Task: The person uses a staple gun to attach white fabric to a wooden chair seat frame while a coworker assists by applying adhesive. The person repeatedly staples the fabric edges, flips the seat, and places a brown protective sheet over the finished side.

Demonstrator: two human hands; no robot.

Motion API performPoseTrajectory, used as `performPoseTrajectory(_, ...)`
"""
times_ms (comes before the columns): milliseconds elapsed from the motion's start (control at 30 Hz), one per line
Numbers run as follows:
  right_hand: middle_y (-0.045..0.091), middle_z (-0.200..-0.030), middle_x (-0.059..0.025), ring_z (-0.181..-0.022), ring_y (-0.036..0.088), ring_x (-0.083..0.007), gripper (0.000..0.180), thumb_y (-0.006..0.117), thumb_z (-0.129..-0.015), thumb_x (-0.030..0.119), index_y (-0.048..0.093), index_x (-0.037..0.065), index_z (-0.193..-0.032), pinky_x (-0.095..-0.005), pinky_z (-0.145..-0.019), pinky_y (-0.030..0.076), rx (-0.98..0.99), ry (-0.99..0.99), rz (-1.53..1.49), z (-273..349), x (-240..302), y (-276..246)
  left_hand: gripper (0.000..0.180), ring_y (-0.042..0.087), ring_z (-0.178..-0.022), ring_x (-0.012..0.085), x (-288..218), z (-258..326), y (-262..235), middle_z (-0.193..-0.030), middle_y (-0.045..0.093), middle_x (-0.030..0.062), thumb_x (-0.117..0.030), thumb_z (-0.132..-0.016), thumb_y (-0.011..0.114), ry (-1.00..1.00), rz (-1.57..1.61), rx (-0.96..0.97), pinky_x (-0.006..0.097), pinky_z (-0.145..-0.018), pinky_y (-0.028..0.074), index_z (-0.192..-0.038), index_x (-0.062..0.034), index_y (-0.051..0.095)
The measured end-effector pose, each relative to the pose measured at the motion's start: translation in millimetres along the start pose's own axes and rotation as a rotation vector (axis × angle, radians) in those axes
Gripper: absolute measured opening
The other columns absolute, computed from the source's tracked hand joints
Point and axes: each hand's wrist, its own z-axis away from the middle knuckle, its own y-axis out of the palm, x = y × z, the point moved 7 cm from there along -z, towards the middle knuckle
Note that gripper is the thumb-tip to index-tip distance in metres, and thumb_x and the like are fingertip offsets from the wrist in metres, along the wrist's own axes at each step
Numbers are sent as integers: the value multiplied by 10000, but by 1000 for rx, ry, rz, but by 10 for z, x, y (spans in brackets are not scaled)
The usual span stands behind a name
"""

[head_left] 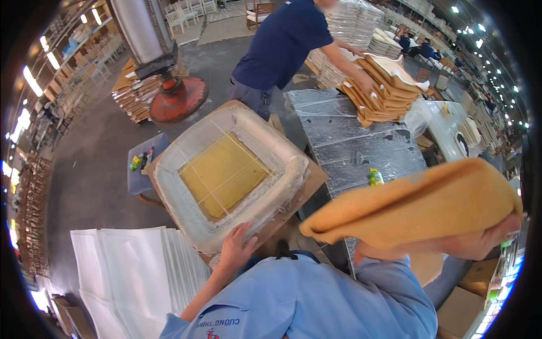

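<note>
My right hand (499, 231) is raised at the right and holds an orange-brown cushion cover (418, 200), which is folded over and partly smeared by motion. The cover hides most of that hand's fingers. My left hand (237, 248) rests, fingers apart, on the near edge of a square white padded form (282, 183) wrapped in clear plastic. A yellow panel (226, 175) lies sunk in the form's middle, with thin strings crossing over it. Under the form shows a brown board (307, 189).
A plastic-covered table (361, 147) bears a green packet (375, 177) and a stack of orange-brown covers (378, 96). A co-worker in navy (282, 48) handles the stack. White sheets (130, 265) lie at lower left; a blue-grey stool (144, 155) holds small tools. Behind stands a red-based column (178, 101).
</note>
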Motion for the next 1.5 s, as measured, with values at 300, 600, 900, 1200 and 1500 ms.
performPoseTrajectory(300, 693, -1103, -109, -951, 767, -235, 288, 562, -1182, 385, 591, 99, -1160, -455, -818, 690, 76, 14, -224, 475, 198, 619, 579, 639, -1408, 293, -1206, -738, -268, -1439, 716, 151, -233, -978, 857, 223, 623, -27, 418, -1190, 494, -1475, -29, 642)
performPoseTrajectory(600, 731, -1053, -105, -883, 738, -215, 172, 682, -1128, 212, 631, 49, -1147, -353, -745, 643, 296, 211, -345, 764, -80, 1376, 232, 702, -944, 215, -663, -1156, -152, -978, 747, 102, -237, -1036, 782, 98, 569, 128, 380, -841, 571, -1162, -44, 751)
performPoseTrajectory(900, 773, -1085, -120, -969, 772, -254, 153, 690, -1102, 116, 677, 17, -1218, -403, -882, 646, 488, 719, -415, 446, -1036, 1569, 167, 604, -746, 140, -344, -1953, -1560, -842, 684, 82, -159, -1068, 734, 230, 527, -521, 351, -698, 529, -1013, -18, 663)
performPoseTrajectory(1200, 729, -1076, -32, -1025, 710, -148, 73, 702, -1099, 117, 706, 73, -1157, -327, -905, 581, 579, 879, -23, 1171, -1429, 580, 198, 724, -877, 117, 485, -1581, -2232, -963, 823, 51, -105, -1000, 823, 130, 100, 180, 347, -813, 595, -1173, -9, 811)
performPoseTrajectory(1500, 717, -1022, -94, -893, 703, -220, 151, 711, -1081, 104, 699, -23, -1162, -374, -793, 584, 601, 1210, -42, 2378, -2892, 1364, 368, 794, -993, 289, 367, -2997, -3778, -1057, 838, 175, -339, -1007, 784, 154, -306, -71, 431, -938, 609, -1252, -69, 827)
